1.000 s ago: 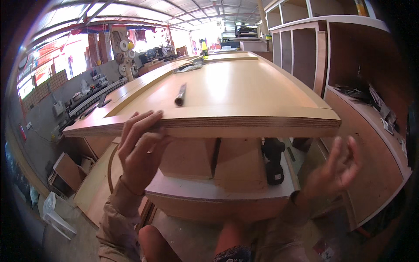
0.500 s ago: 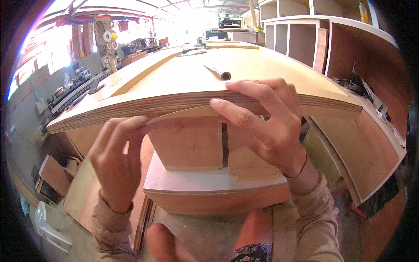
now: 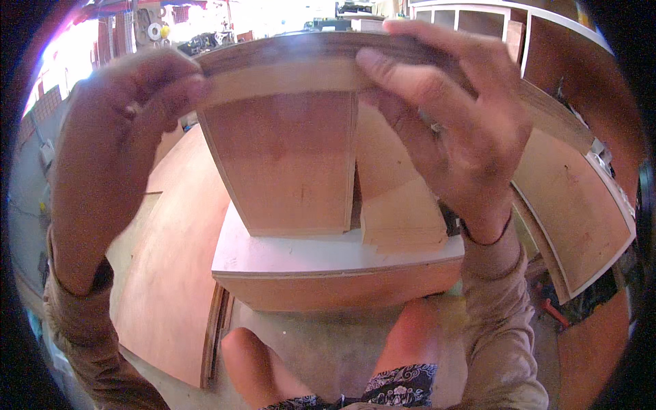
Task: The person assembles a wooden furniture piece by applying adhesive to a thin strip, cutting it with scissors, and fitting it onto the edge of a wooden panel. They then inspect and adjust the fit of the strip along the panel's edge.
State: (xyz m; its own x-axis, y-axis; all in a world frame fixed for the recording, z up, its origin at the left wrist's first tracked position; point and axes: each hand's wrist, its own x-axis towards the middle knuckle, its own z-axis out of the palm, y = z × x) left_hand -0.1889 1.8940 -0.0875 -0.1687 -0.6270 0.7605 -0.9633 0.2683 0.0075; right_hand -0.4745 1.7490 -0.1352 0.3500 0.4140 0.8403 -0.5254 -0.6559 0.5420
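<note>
A large plywood top panel (image 3: 287, 58) fills the upper part of the view, seen edge-on and very close. My left hand (image 3: 109, 157) grips its front edge at the left, fingers curled over the top. At the right, my right hand (image 3: 451, 116) clasps the same edge with fingers spread over it. Under the panel stands an upright plywood divider (image 3: 287, 164) on a lower plywood shelf (image 3: 328, 263). My bare knees (image 3: 253, 359) show below.
A flat plywood sheet (image 3: 171, 273) lies on the floor to the left. Open plywood cabinets (image 3: 567, 198) stand along the right. A workshop with machines and bright windows lies far behind at the upper left.
The view has dropped much closer to the panel's edge. Both hands have risen and closed on that edge; a second ago the right hand hung free at the lower right.
</note>
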